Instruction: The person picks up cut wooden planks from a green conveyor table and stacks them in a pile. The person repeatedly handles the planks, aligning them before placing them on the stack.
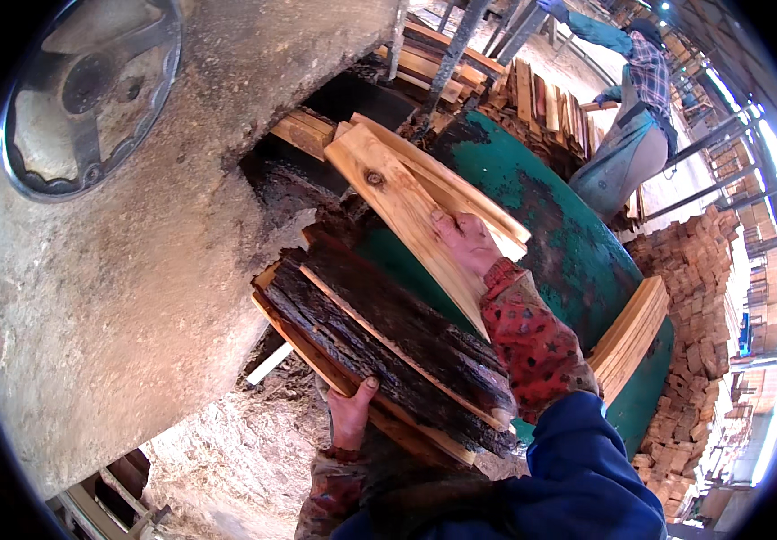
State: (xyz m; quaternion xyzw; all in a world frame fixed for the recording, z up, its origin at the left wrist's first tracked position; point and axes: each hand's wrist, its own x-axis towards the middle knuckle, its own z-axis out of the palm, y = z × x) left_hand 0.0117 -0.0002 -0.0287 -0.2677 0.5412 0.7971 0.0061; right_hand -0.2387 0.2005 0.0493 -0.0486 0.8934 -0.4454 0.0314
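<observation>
My left hand (pixel 350 416) is closed round the near edge of a stack of bark-covered slabs (pixel 388 337), its thumb on top. The slabs are dark and rough, with paler sawn wood along their edges. My right hand (pixel 468 241) grips a pale sawn board (pixel 393 193) with a dark knot near its far end. Its fingertips are partly hidden against the wood. Another pale board (pixel 474 193) lies alongside at the right. Beneath them is a worn green metal surface (pixel 533 180), and a square wooden beam (pixel 305 132) sticks out near the boards' far end.
A large dusty machine housing (pixel 172 243) with a handwheel (pixel 91 85) fills the left. A short stack of boards (pixel 630 337) rests on the green surface's right side. Piled lumber (pixel 690 306) stands beyond it. Another person (pixel 632 117) works at the upper right.
</observation>
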